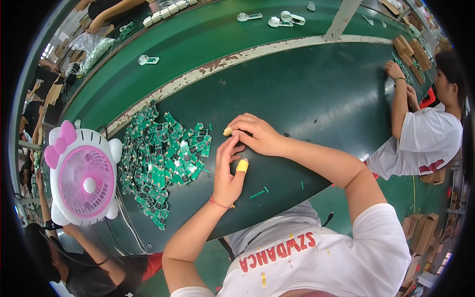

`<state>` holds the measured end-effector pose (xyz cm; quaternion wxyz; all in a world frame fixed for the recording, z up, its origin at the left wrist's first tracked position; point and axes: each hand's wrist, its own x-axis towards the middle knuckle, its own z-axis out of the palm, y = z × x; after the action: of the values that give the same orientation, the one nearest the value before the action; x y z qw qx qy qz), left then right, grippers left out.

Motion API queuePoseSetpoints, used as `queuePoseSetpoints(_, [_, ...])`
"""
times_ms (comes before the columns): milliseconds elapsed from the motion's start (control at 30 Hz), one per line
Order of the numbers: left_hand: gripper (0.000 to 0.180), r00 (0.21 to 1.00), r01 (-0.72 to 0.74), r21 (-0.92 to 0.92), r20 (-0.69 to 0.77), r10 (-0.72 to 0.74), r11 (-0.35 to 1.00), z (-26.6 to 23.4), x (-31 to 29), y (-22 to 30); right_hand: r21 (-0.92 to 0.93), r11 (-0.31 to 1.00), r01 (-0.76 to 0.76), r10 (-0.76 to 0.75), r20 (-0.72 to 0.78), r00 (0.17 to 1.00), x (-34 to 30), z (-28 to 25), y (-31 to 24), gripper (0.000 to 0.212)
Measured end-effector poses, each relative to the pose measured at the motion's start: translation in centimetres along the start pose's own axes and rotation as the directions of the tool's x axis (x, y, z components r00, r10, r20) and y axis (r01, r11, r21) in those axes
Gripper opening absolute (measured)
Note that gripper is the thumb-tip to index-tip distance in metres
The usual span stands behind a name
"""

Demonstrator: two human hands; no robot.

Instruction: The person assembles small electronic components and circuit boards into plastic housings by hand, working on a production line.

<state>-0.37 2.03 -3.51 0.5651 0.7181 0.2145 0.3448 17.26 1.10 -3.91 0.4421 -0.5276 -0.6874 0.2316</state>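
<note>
My left hand [228,180] and my right hand [260,137] meet over the dark green tabletop, fingertips together. The fingers of both are bent and closed; whatever they hold, if anything, is hidden between them. Yellow wrapping covers my left thumb [242,165] and one fingertip of my right hand. Just left of my hands lies a wide, loose pile of small green circuit boards [161,158]. Thin green broken-off strips [258,193] rest on the table near its front edge, and one more strip [302,185] sits farther right.
A pink and white cartoon-shaped fan [84,178] stands at the left end. Beyond a chipped white rail [198,74] runs a green conveyor belt [198,42] with several white plastic devices [287,20]. Another person [420,128] works at the right, beside cardboard boxes [413,54]; a metal post [342,20] rises behind.
</note>
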Motion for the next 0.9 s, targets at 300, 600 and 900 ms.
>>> queuePoseSetpoints(300, [0.058, 1.0, 0.001, -0.001, -0.006, -0.001, 1.0, 0.0, -0.01, 0.2, -0.005, 1.0, -0.001, 0.001, 0.0, 1.0, -0.05, 0.11, 0.05, 0.017])
queuePoseSetpoints(600, [0.056, 1.0, 0.018, -0.012, 0.002, -0.018, 1.0, -0.08, -0.06, 0.3, -0.001, 1.0, -0.006, 0.006, 0.017, 1.0, -0.03, -0.08, -0.14, 0.017])
queuePoseSetpoints(900, [0.059, 1.0, 0.019, -0.023, 0.01, -0.019, 1.0, 0.1, -0.14, -0.1, -0.009, 1.0, -0.003, 0.003, 0.021, 1.0, -0.29, -0.14, 0.16, 0.017])
